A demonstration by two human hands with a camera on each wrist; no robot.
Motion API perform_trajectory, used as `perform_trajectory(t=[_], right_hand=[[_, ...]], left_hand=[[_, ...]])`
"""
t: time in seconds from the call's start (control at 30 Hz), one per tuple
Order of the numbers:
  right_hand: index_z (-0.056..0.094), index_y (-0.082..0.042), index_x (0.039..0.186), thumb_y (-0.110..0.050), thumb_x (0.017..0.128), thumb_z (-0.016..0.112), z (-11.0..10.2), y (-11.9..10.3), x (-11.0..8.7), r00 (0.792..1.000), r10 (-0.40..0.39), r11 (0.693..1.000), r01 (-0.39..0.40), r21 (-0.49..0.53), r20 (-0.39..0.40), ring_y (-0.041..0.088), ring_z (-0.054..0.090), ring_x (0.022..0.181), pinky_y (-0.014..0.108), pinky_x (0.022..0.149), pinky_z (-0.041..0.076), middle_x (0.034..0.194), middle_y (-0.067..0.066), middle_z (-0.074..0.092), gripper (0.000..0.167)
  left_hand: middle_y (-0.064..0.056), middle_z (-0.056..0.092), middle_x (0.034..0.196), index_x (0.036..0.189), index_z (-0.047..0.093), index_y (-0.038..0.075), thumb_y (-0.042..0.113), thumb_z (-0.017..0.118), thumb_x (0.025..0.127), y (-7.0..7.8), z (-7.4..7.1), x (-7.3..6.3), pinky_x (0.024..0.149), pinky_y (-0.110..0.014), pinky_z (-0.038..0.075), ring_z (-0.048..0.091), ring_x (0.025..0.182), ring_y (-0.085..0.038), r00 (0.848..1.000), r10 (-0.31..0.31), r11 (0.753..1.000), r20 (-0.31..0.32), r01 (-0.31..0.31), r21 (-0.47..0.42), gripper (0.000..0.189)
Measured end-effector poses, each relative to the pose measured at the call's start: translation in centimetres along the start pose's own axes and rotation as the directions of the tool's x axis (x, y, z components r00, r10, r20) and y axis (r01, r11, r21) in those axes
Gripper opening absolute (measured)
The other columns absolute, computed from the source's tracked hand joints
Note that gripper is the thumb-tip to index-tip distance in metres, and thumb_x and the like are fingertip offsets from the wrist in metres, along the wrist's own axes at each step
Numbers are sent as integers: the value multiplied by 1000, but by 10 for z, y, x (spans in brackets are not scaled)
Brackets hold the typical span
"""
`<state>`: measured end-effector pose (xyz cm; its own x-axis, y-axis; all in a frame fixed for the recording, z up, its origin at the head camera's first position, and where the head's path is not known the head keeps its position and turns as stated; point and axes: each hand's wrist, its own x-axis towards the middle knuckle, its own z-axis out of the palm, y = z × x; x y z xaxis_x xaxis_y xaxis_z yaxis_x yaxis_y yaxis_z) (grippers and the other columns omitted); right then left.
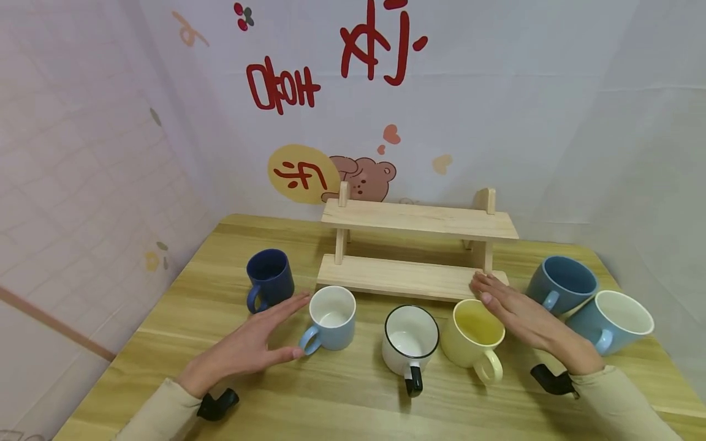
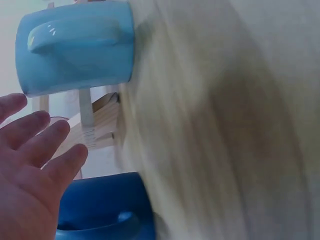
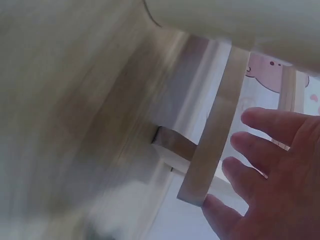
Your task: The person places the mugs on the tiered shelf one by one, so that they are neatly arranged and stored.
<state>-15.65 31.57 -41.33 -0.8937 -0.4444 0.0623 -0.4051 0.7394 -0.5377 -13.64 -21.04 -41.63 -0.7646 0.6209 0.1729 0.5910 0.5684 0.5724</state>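
My left hand (image 1: 248, 346) spreads its fingers beside a light blue mug (image 1: 336, 331) with a white inside; the thumb tip is right at that mug's handle. A dark blue mug (image 1: 278, 282) stands just beyond the left fingers, and both mugs show in the left wrist view. My right hand (image 1: 526, 318) reaches past the right side of a yellow mug (image 1: 463, 343), its fingers stretched toward the end of the wooden rack's lower shelf (image 1: 397, 277). Between the hands stands a white mug (image 1: 399, 361) with a black rim and black handle. Neither hand holds anything.
The two-tier wooden rack (image 1: 419, 219) stands at the back of the wooden table (image 1: 342, 410), before a printed cloth (image 1: 496, 110). To the right of my right hand are a grey-blue mug (image 1: 557, 288) and another light blue mug (image 1: 592, 321), close together.
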Motion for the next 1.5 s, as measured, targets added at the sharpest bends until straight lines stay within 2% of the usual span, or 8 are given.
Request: perform_trajectory(t=[0.17,0.33,0.57,0.77,0.83,1.03,1.2,1.5], right_hand=[[47,1,154,-29,114,37,-2,2,-1,1000,22,1000,-22,-11,6,48,22,153,64,119,22,167,21,28,50],[48,-1,153,-29,114,36,-4,1,-2,999,34,999,-33,-28,19,47,23,152,61,119,23,167,20,29,50],[49,-1,153,-29,114,35,-4,-1,-2,999,34,999,-33,-38,21,48,25,152,69,112,27,166,20,31,50],[50,-1,152,-30,115,34,-3,2,-2,999,42,998,-41,-40,25,48,24,152,71,111,26,167,19,30,50],[50,-1,152,-30,115,33,-3,2,-2,999,43,998,-42,-36,29,48,23,152,72,111,25,167,19,30,50],[50,0,152,-30,115,34,-4,2,0,999,31,999,-30,-37,33,50,23,152,73,111,25,166,21,30,50],[50,-1,152,-30,115,34,-5,1,1,999,30,999,-29,-35,28,48,24,152,73,111,25,166,20,30,50],[51,0,151,-30,115,33,-4,1,-3,999,37,999,-36,-33,24,50,24,151,74,110,25,166,21,31,50]], left_hand=[[-9,51,156,157,44,9,28,72,98,-6,-3,-2,109,-57,46,51,140,-33,999,-29,989,19,32,-142,68],[-12,64,140,149,51,0,17,61,105,-10,-4,-2,108,-37,50,59,131,-31,996,-44,931,84,72,-359,47],[-8,67,133,137,64,6,25,44,113,-11,-2,0,103,-30,50,61,125,-27,976,-43,878,215,139,-458,37],[-26,68,125,128,64,-7,21,27,116,-11,4,8,112,-30,44,62,124,-28,955,111,733,275,108,-671,48],[-28,69,121,125,64,-11,20,27,116,-11,7,10,111,-26,43,63,124,-26,955,117,708,271,111,-697,48],[-16,74,98,114,68,-10,23,36,115,-4,15,17,101,-23,46,68,106,-22,959,-19,746,283,202,-634,46],[-5,65,79,98,68,-8,24,45,113,9,18,19,92,-24,44,62,91,-20,961,-188,778,203,272,-566,42],[-2,54,76,89,59,-7,23,45,113,26,18,21,81,-25,43,57,82,-18,945,-315,727,87,299,-618,41]])
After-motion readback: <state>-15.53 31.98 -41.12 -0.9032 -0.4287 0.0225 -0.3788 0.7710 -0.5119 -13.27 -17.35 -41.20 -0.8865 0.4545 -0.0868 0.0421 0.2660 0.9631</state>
